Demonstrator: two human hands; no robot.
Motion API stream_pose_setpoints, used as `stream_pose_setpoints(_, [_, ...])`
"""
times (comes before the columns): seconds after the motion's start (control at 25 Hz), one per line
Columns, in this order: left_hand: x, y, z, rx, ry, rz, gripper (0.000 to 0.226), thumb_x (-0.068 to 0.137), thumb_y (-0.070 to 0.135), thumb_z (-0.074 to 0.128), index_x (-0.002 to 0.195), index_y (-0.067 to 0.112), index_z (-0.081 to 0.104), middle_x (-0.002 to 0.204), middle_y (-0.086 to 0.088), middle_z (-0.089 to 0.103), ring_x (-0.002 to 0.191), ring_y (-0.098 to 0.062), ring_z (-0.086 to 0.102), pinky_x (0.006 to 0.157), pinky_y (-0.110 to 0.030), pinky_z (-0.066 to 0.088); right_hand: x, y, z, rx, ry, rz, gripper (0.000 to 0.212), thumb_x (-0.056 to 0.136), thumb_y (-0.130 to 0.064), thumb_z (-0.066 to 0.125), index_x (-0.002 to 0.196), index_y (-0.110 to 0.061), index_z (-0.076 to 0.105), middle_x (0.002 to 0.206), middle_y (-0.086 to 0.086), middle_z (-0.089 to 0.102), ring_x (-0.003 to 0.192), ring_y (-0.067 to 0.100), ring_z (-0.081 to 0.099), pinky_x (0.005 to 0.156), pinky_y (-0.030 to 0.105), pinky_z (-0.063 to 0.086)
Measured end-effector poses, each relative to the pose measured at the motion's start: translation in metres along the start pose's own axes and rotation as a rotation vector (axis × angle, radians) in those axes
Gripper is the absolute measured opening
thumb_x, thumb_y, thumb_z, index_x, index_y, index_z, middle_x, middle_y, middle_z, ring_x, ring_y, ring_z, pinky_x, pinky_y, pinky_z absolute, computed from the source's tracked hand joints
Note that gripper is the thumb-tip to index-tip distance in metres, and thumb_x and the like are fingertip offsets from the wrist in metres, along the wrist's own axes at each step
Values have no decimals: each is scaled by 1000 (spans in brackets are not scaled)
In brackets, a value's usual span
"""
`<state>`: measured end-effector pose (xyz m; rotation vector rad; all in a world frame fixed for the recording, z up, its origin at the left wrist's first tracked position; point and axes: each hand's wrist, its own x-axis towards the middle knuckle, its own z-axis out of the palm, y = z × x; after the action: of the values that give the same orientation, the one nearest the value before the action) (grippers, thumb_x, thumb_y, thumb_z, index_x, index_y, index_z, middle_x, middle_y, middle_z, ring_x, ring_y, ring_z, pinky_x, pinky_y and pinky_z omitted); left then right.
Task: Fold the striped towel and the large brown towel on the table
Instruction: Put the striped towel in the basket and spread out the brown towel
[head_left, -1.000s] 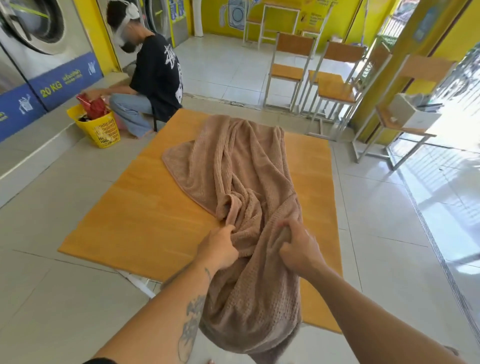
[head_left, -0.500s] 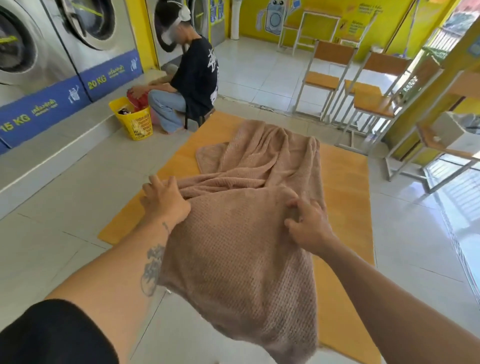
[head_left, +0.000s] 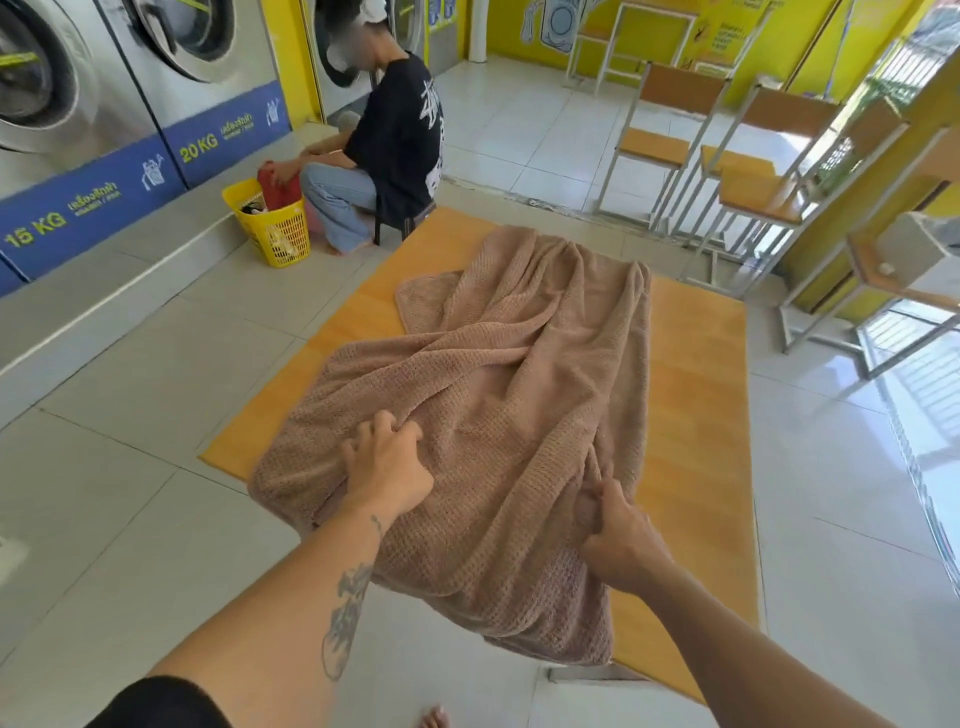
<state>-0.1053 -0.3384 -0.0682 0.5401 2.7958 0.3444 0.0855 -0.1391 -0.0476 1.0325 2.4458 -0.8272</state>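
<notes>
Nearest, the right grip (head_left: 618, 535) pinches a raised ridge of the large brown towel (head_left: 519, 389), and the left grip (head_left: 387, 462) curls its fingers into a fold near the left edge. The towel lies rumpled lengthwise on the orange tabletop (head_left: 696, 374), its near end hanging over the edge. Beyond, a seated person (head_left: 395, 135) has their hands at a yellow basket (head_left: 280, 228), beside washers (head_left: 171, 52) marked 15 KG and 20 KG.

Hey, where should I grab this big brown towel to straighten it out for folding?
Pinch the brown towel at its two near corners, coming from the near edge of the table. That end overhangs the edge, so the hem hangs free to pinch; the middle is bunched in ridges.
</notes>
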Motion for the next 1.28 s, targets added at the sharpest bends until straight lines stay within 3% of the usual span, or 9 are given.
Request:
stream_pose_setpoints(0.12, [-6, 26, 8, -120, 68, 113, 30, 90, 17, 49, 115, 30, 59, 118, 5, 44, 116, -21, 42, 104, -46, 32, -2, 2, -12, 6, -39, -17, 59, 82, -19, 53, 139, -21, 38, 114, 5, 56, 91, 23, 59, 71, 42, 55])
stream_pose_setpoints(0.28, [-13, 70, 11, -367, 28, 112, 25, 91, 15, 47, 104, 30, 62, 112, 7, 53, 103, -19, 53, 91, -38, 45, -1, 9, -43, 139, -60, -21, 44, 88, -14, 50, 131, -22, 48, 109, 6, 59, 87, 20, 58, 60, 33, 49])
stream_pose_setpoints(0.4, [-12, 103, 6, -497, 65, 122, 26, 88, 11, 47, 95, 31, 63, 103, 8, 58, 99, -17, 57, 86, -34, 48, 5, 20, -75, 250, -34, -37, 39, 89, -13, 51, 127, -24, 51, 99, 9, 66, 72, 18, 56, 56, 30, 43])
stream_pose_setpoints(0.48, [-11, 130, -2, -532, 107, 125, 27, 89, 11, 48, 97, 30, 65, 101, 11, 61, 97, -14, 58, 86, -34, 50, 14, 35, -99, 280, -15, -55, 38, 89, -13, 51, 124, -25, 53, 92, 8, 66, 68, 18, 56, 58, 35, 45])
stream_pose_setpoints(0.64, [-9, 195, 3, -578, 151, 121, 28, 92, 7, 45, 100, 25, 66, 98, 9, 63, 100, -14, 58, 89, -33, 50, 41, 81, -149, 330, -14, -104, 32, 89, -12, 57, 119, -25, 56, 93, 5, 64, 79, 21, 61, 74, 41, 54])
stream_pose_setpoints(0.84, [-16, 285, 47, -489, 81, -2, 26, 95, 13, 44, 105, 26, 63, 106, 6, 63, 97, -15, 59, 82, -34, 52, 65, 169, -219, 388, -142, -231, 29, 90, -7, 58, 115, -19, 59, 85, 6, 60, 74, 17, 56, 66, 30, 46])
stream_pose_setpoints(0.96, [-20, 335, 63, -439, 5, -83, 25, 96, 18, 42, 109, 29, 61, 108, 7, 61, 93, -13, 60, 77, -34, 54, 70, 224, -263, 344, -240, -250, 28, 92, -6, 57, 118, -18, 59, 92, 10, 60, 76, 17, 56, 66, 28, 46])
stream_pose_setpoints(1.08, [-16, 386, 66, -438, 6, -115, 31, 96, 10, 41, 114, 25, 61, 114, 6, 59, 90, -8, 55, 63, -20, 44, 83, 265, -315, 276, -200, -300, 30, 92, -9, 56, 118, -23, 59, 98, 6, 62, 81, 15, 60, 66, 24, 47])
stream_pose_setpoints(1.28, [29, 455, 57, -477, 32, -132, 33, 94, 5, 40, 112, 24, 60, 117, 3, 60, 93, -10, 55, 65, -21, 44, 121, 291, -381, 215, -136, -395, 34, 88, -7, 53, 117, -24, 59, 98, 0, 60, 85, 14, 56, 66, 24, 44])
